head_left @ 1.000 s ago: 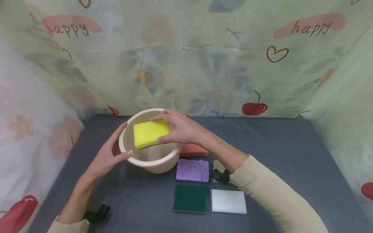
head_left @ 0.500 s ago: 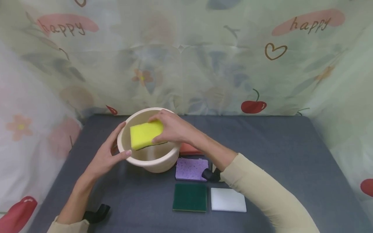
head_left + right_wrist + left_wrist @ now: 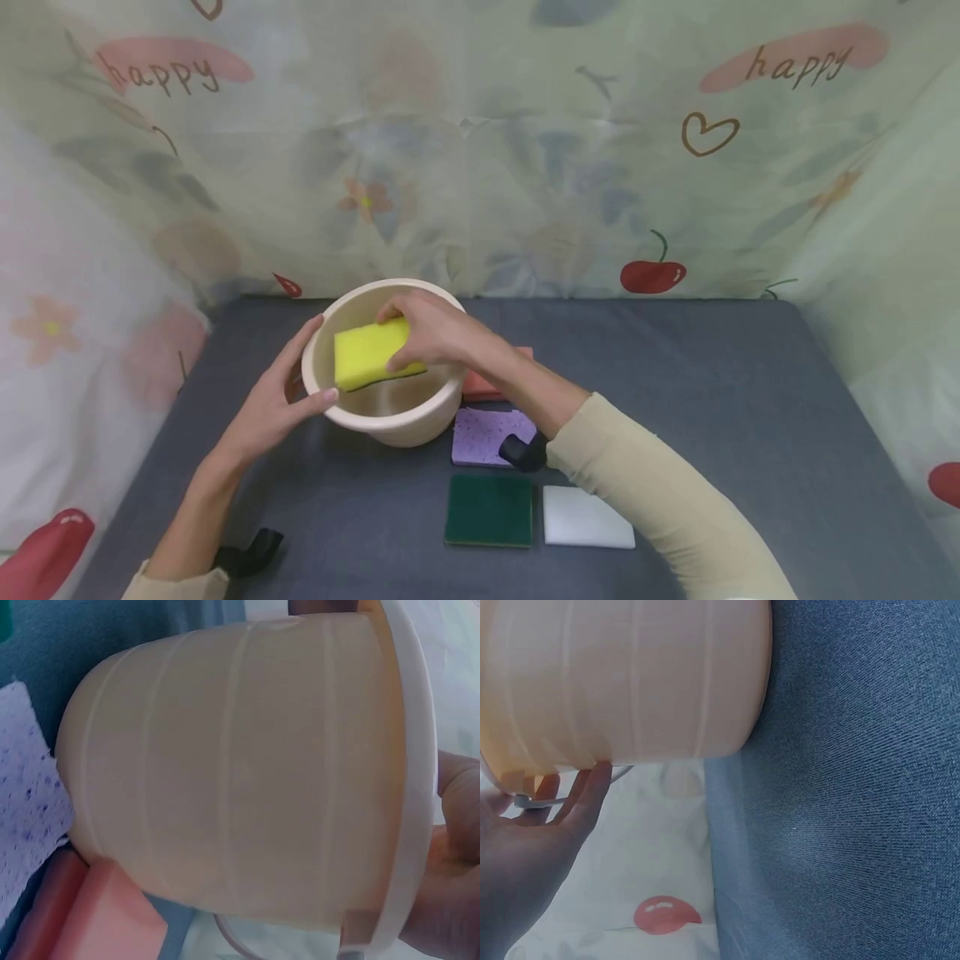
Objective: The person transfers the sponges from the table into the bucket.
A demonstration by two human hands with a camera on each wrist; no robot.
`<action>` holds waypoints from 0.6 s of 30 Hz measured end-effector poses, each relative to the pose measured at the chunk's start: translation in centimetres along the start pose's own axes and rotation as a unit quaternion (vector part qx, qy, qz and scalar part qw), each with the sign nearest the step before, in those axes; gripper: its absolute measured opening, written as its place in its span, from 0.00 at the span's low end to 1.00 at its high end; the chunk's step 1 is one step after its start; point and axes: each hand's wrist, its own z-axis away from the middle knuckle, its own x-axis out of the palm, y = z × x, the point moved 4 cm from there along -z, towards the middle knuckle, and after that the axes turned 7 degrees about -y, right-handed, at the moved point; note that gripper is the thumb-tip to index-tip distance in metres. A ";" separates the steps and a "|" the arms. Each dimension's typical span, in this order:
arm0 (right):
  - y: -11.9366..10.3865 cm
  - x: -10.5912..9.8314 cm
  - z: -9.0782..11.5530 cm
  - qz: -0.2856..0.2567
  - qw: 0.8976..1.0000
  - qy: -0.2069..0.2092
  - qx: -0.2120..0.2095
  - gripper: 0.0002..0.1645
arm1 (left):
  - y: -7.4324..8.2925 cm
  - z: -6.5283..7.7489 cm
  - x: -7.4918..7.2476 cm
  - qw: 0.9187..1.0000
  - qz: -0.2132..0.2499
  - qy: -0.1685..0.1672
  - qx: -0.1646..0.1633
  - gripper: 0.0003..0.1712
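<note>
A cream plastic bucket [image 3: 412, 430] stands on the dark grey cloth, its mouth tipped a little toward me. My left hand [image 3: 279, 400] grips its left rim, thumb on the near edge and fingers along the outside; in the left wrist view those fingers touch the ribbed bucket wall [image 3: 630, 682] beside a thin handle [image 3: 619, 774]. Inside the mouth, my right hand [image 3: 438, 332] pinches a yellow sponge [image 3: 366, 354] with a dark underside between thumb and fingers. The right wrist view shows the bucket's outside [image 3: 240, 772] and part of the right hand [image 3: 450, 877] past the rim; the sponge is hidden there.
Close to the bucket's right lie a coral sponge [image 3: 483, 386] and a purple speckled sponge [image 3: 474, 437], partly covered by a black strap end [image 3: 522, 452]. Nearer me are a dark green scouring pad [image 3: 489, 510] and a white sponge [image 3: 587, 517]. A patterned curtain [image 3: 525, 167] hangs behind.
My right hand has moved left and lower into the bucket with the yellow sponge. The right sleeve now covers the beige piece seen earlier. My left hand keeps its grip on the rim.
</note>
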 end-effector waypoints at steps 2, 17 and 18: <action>0.1 0.0 -0.1 0.004 1.000 -0.004 0.004 0.36 | 0.0 -0.1 0.0 1.000 -0.002 -0.001 0.002 0.54; 0.2 0.6 -1.1 0.080 0.994 -0.033 0.065 0.36 | -0.1 0.0 0.1 1.000 -0.006 0.006 0.003 0.54; 0.2 0.7 -1.2 0.084 0.993 -0.037 0.068 0.36 | -0.1 0.0 0.1 1.000 -0.006 0.006 0.004 0.54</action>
